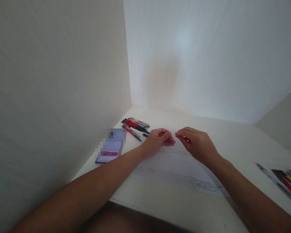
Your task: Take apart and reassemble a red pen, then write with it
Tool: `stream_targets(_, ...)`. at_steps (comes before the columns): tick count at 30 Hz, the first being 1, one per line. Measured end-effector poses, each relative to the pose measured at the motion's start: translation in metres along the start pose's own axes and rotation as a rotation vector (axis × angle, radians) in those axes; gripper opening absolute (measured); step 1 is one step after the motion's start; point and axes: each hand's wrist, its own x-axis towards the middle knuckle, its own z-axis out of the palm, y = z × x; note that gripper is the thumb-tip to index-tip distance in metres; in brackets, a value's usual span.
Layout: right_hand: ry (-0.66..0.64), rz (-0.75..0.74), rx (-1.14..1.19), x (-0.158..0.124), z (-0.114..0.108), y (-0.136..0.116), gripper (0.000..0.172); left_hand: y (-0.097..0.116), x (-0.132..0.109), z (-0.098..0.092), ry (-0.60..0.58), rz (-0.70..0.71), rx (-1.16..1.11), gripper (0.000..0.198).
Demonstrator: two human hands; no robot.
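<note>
My left hand (160, 138) has its thumb and index finger pinched together above the paper; what they grip, if anything, is too small to make out. Close beside it, my right hand (196, 142) is closed on a slim red pen part (186, 138), mostly hidden by the palm and fingers. The fingertips of both hands nearly meet, and a tiny pale piece seems to show between them. Under the hands lies a white sheet of paper (160, 165) with rows of dark, blurred marks.
A pile of red, black and white pens (135, 125) lies left of my hands. Nearer me is a phone (110, 149) with its screen lit. More pens (286, 183) lie at the right edge of the white table (232, 136). Walls enclose the table's left and back.
</note>
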Motion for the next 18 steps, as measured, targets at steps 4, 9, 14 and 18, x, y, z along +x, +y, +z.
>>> stream_targets(4,0.021,-0.056,0.018,-0.001,0.002,0.005,0.019,-0.002,0.001,0.001,0.013,0.021,0.019,0.044)
stream_targets(9,0.066,0.007,0.096,0.001,0.005,0.001,0.014,-0.003,0.0,0.004,0.062,0.033,-0.07,0.043)
stream_targets(14,0.113,0.114,0.144,0.001,0.009,-0.005,0.015,-0.004,-0.001,0.007,0.132,0.023,-0.148,0.031)
stream_targets(18,0.119,0.172,0.15,0.0,0.011,-0.005,0.022,-0.004,0.0,0.007,0.109,-0.026,-0.144,0.033)
